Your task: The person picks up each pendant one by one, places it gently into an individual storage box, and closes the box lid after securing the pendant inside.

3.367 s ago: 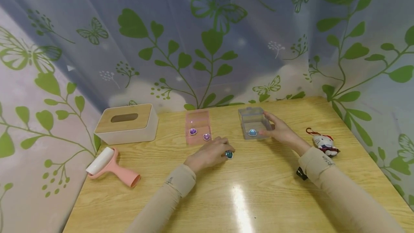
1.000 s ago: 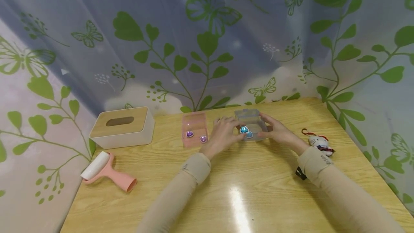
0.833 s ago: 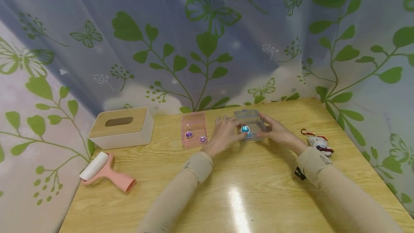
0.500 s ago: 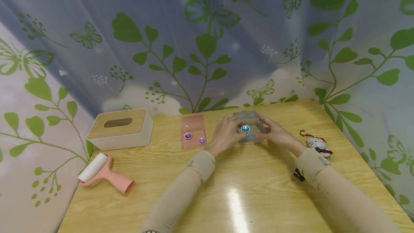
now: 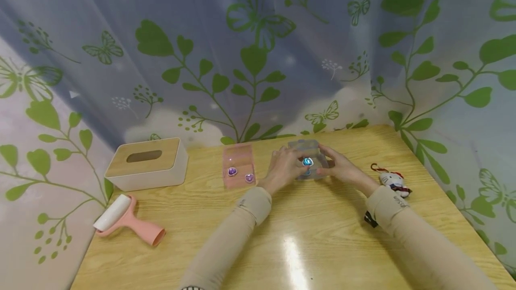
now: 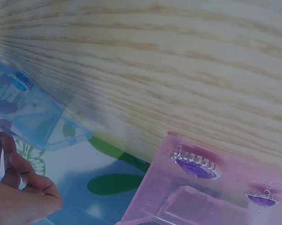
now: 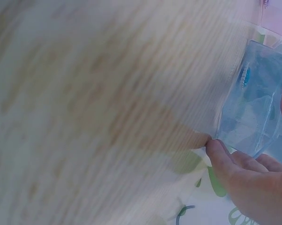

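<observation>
Over the clear bluish plastic box [image 5: 304,145], my left hand [image 5: 282,167] pinches a blue rhinestone-edged gem [image 5: 307,161] between thumb and fingertips. A second blue gem [image 6: 20,81] lies inside that box, partly behind the held one in the head view. At the box's right side, my right hand [image 5: 342,168] holds it, thumb near the front corner and fingers towards the back; the right wrist view shows this hand [image 7: 253,180] against the box wall. Left of my left hand lies an open pink clear box [image 5: 238,152] with purple gems [image 5: 232,172] in it.
A tissue box [image 5: 147,164] with a wooden lid stands at the back left. In front of it lies a pink-handled lint roller [image 5: 133,220]. A white cat plush charm [image 5: 393,181] and a small black object [image 5: 370,219] are by my right forearm. A patterned curtain hangs behind the table.
My left hand has carried the blue gem from the table's middle to over the bluish box. Lately the gem has shifted slightly to the right. My right hand stays at the box.
</observation>
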`<action>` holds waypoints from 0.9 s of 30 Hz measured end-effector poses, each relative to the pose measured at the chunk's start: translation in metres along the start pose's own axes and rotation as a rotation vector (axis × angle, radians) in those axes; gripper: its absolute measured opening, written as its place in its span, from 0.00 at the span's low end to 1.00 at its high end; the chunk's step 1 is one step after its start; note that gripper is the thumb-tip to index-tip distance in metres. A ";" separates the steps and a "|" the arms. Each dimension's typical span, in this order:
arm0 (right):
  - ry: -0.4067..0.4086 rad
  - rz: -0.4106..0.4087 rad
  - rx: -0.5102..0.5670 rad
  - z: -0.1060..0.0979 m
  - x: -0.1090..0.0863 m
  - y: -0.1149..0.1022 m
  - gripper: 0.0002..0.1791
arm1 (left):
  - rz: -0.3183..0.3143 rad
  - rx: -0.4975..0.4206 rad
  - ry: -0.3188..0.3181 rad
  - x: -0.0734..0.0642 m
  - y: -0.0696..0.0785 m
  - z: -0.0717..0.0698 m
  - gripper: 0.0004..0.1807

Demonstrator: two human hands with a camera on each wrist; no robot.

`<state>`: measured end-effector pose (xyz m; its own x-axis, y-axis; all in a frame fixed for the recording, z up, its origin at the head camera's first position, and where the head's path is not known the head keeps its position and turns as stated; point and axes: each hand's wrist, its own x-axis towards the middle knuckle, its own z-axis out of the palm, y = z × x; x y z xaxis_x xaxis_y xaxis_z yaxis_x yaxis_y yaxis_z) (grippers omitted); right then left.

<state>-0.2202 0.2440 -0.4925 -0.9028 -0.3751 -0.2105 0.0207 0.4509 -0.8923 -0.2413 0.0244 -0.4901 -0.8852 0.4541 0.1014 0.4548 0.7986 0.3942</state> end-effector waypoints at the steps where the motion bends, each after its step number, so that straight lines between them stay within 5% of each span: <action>1: -0.001 0.002 0.002 0.000 0.000 0.000 0.51 | -0.002 0.001 -0.001 0.001 0.000 0.000 0.21; 13: -0.016 -0.002 0.023 -0.001 0.002 0.004 0.51 | 0.021 0.018 -0.020 0.009 0.003 0.006 0.24; 21: -0.008 -0.002 0.015 -0.001 0.002 0.006 0.51 | 0.041 -0.053 -0.048 0.014 0.005 0.006 0.25; 27: -0.019 -0.011 0.032 -0.001 0.001 0.003 0.50 | 0.066 -0.034 -0.008 0.019 0.004 0.011 0.22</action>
<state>-0.2210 0.2457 -0.4954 -0.8947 -0.3953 -0.2079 0.0248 0.4208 -0.9068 -0.2550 0.0405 -0.4967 -0.8526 0.5084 0.1206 0.5082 0.7532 0.4177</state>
